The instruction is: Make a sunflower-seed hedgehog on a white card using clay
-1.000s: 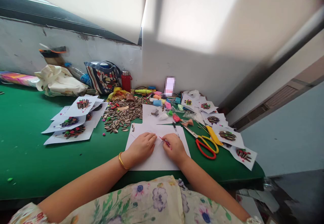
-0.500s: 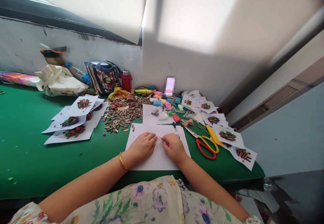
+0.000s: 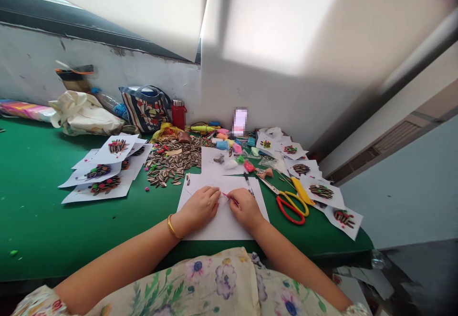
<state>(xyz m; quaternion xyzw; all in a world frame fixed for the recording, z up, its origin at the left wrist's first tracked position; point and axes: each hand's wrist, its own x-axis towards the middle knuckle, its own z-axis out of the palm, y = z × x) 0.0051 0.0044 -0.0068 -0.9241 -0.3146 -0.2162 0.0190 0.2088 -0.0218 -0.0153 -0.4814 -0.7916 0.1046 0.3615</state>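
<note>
A white sheet of paper [image 3: 214,228] lies in front of me on the green table. My left hand [image 3: 203,206] rests flat on its left half, palm down, fingers stretched toward the middle; a gold bangle circles the wrist. Close by on the right, my right hand [image 3: 245,207] pinches a thin pinkish-red stick [image 3: 235,201], mostly covered by the fingers, its tip near my left fingertips. Faint lines show on the paper between the hands. A black pen [image 3: 248,182] lies along the sheet's upper right, and a few sunflower seeds [image 3: 188,178] sit at its upper left corner.
Sunflower seeds [image 3: 175,163] are heaped beyond my left hand. Scissors [image 3: 291,206] with red and yellow handles lie at right. Seed-decorated papers [image 3: 118,187] are stacked left, with others [image 3: 322,192] at right. Colourful clay [image 3: 236,148], a red bottle [image 3: 178,115] and bags [image 3: 145,111] stand behind.
My hands stay in nearly the same place on the paper. The pinkish stick in my right hand has shifted its angle slightly; little else differs.
</note>
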